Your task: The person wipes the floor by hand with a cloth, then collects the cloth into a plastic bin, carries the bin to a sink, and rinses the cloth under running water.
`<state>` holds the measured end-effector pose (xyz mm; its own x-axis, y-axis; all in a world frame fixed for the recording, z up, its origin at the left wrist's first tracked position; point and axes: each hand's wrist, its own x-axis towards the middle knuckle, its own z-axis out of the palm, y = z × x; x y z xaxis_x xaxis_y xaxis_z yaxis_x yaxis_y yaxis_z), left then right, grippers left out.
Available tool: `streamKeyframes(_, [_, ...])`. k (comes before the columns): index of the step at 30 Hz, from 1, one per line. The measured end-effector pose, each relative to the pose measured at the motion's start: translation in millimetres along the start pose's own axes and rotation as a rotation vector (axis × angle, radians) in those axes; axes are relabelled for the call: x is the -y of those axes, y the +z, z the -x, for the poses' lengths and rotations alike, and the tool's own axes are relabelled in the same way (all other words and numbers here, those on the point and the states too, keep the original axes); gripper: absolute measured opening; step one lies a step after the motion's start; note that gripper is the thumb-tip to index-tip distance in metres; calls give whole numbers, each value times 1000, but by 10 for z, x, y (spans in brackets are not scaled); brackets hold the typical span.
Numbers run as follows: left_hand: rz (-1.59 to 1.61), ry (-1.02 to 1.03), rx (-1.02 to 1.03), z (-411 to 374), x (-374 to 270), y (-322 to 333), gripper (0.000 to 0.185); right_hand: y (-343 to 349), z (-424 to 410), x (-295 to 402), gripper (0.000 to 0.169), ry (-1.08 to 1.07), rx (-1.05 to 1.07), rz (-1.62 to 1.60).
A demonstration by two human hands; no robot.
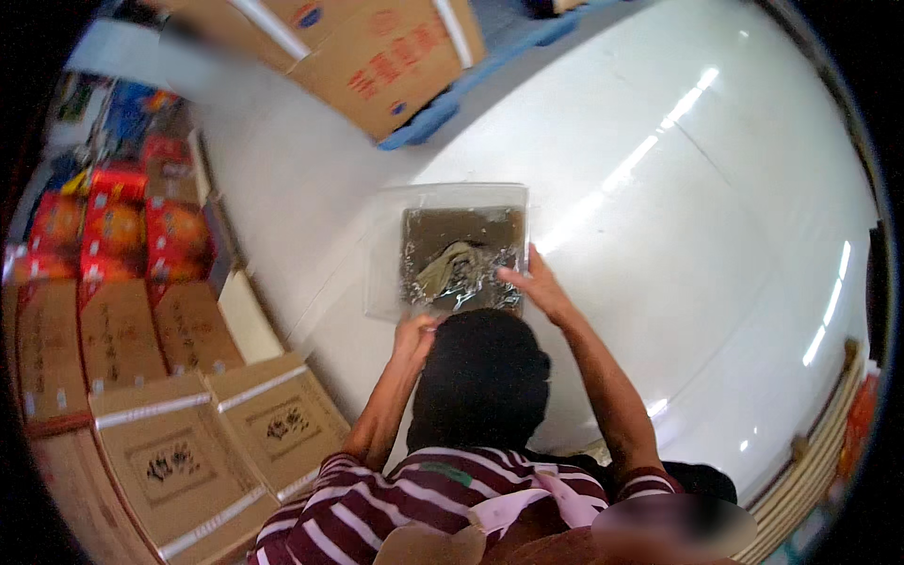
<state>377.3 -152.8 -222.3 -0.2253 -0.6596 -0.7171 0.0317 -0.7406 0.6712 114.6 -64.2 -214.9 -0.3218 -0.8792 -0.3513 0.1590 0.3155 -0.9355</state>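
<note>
A clear plastic tub (385, 247) of murky brown water (445, 224) stands on the floor in front of my knee. A greenish-grey cloth (441, 270) lies partly sunk in the water, with splashes and ripples to its right. My left hand (415, 337) is closed on the near left rim of the tub. My right hand (537, 286) is at the tub's right wall, thumb over the water and fingers outside the wall; it grips the rim there.
Strapped cardboard cartons (180, 466) and red printed boxes (113, 226) are stacked at the left. A large carton (395, 67) rests on a blue pallet (424, 123) beyond the tub. Glossy pale floor (671, 247) extends right, towards stacked boards (812, 452) at the lower right.
</note>
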Motion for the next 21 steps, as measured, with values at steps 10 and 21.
streamKeyframes(10, [-112, -253, 137, 168, 135, 12, 18, -464, -9, -159, 67, 42, -266, 395])
streamKeyframes(21, [-834, 604, -393, -670, -829, -8, 64, -661, 108, 37, 64, -36, -305, 360])
